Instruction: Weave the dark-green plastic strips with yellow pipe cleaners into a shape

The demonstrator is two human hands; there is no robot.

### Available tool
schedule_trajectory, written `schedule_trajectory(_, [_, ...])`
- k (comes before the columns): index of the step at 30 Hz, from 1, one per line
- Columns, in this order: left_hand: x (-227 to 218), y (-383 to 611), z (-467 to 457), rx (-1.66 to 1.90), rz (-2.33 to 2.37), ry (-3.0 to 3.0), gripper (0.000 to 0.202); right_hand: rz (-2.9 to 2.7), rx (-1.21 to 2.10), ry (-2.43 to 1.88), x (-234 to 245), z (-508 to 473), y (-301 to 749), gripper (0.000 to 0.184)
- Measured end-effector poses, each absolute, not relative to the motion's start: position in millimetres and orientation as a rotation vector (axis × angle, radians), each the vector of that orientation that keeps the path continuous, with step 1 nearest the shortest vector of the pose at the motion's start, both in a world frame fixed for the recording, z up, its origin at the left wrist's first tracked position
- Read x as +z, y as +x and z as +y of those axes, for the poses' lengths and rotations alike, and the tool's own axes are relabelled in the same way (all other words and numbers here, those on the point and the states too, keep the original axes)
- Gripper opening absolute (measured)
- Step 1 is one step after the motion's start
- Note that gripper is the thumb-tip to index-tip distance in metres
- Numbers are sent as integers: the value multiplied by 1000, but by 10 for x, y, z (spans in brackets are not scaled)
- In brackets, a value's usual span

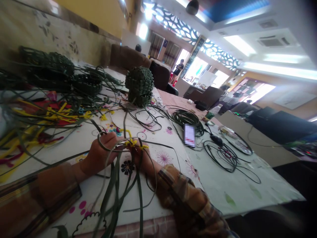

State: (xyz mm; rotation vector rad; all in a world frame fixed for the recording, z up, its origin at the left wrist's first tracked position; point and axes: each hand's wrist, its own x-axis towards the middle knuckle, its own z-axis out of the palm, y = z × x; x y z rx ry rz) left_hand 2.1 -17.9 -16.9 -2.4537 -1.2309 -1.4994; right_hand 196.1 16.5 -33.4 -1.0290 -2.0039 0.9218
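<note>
Both hands meet over the near part of the table, holding a small weaving of dark green flat strips [114,185] with yellow pieces [131,142] knotted into its top edge. My left hand [100,150] is closed, its fingers pinching at the weaving's left side, with a strip looping over them. Around the right side, my right hand [143,157] is closed too, partly hidden behind the strips. Long loose ends hang down toward me and others arc out to the right. The exact grip of the fingertips is blurred.
A woven green ball-like piece [140,84] stands beyond my hands. Green woven baskets [49,69] and tangled yellow and red strips [59,114] lie left. Right are a coiled green strip [187,116], a phone [189,135] and a black cable [220,153]. People are in the background.
</note>
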Motion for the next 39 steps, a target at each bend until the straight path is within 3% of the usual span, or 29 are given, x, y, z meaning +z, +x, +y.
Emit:
schedule_trajectory(4, [-144, 50, -155, -1641, -1534, -2604, 22, -2116, 668, -984, -270, 114, 1924, 22])
schedule_trajectory(11, [-176, 110, -60, -2003, -2097, -2405, 35, -1945, 971, -956, -190, 87, 1857, 27])
schedule_trajectory(23, [159, -95, 11, -2462, -2371, -1895, 41, -1744, 1503, -1087, -161, 149, 1889, 17])
schedule_trajectory(30, [128, -177, 65, -2290, -2330, -2014, 34, -1814, 1496, -1175, -139, 217, 1938, 7])
schedule_trajectory(33, [50, 21, -56, -2103, -2246, -2285, 32, -1782, 1535, -1090, -125, 182, 1899, 25])
schedule_trajectory(39, [-11, 215, -168, -2156, -2113, -2498, 34, -1727, 1537, -1097, -100, 112, 1824, 28])
